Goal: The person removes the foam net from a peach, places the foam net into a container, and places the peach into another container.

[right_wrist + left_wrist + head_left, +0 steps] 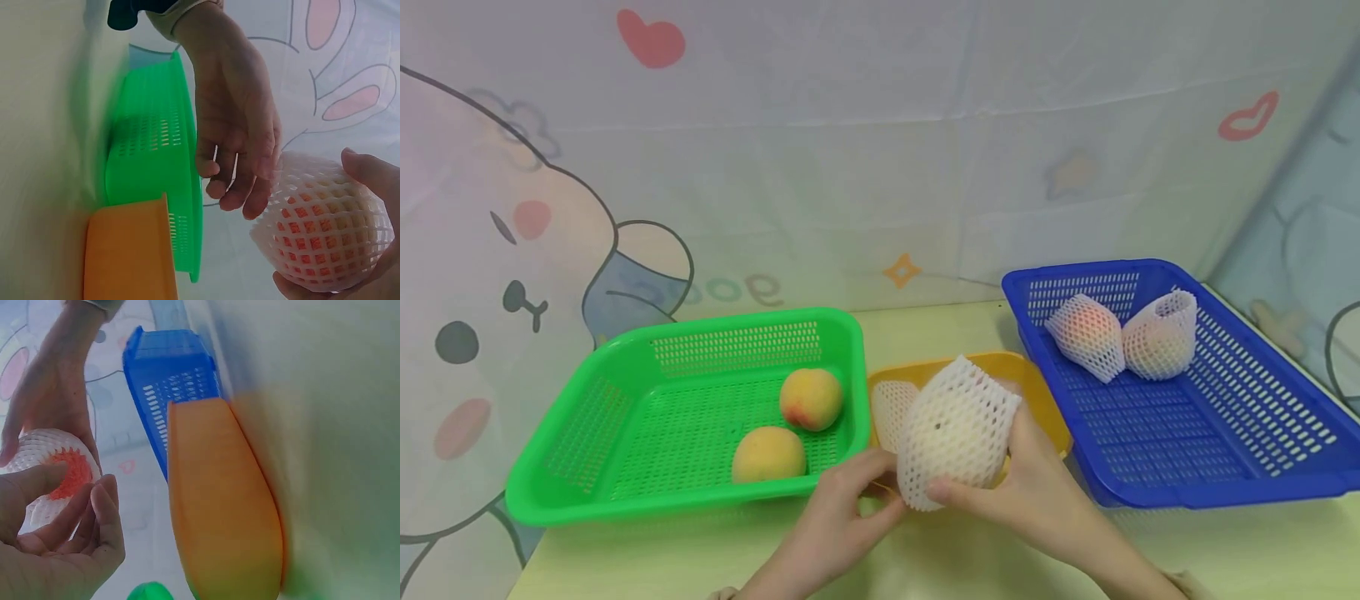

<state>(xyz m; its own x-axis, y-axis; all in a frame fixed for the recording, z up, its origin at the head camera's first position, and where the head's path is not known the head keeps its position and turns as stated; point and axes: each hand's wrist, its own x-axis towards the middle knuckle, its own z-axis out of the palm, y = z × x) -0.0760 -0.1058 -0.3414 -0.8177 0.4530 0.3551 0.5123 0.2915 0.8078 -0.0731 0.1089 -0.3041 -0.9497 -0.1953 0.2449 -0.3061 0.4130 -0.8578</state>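
Observation:
My right hand holds a peach in a white foam net above the orange basket, thumb in front and other fingers behind. Red peach skin shows through the mesh in the right wrist view and, ringed by the net's opening, in the left wrist view. My left hand is at the lower left edge of the net, its fingers loosely bent. A gap shows between its thumb and fingers; whether they touch the net is hard to tell. Two bare peaches lie in the green basket.
The blue basket on the right holds two netted peaches. Between the baskets stands the orange basket with another foam net in it. A printed curtain hangs behind the table.

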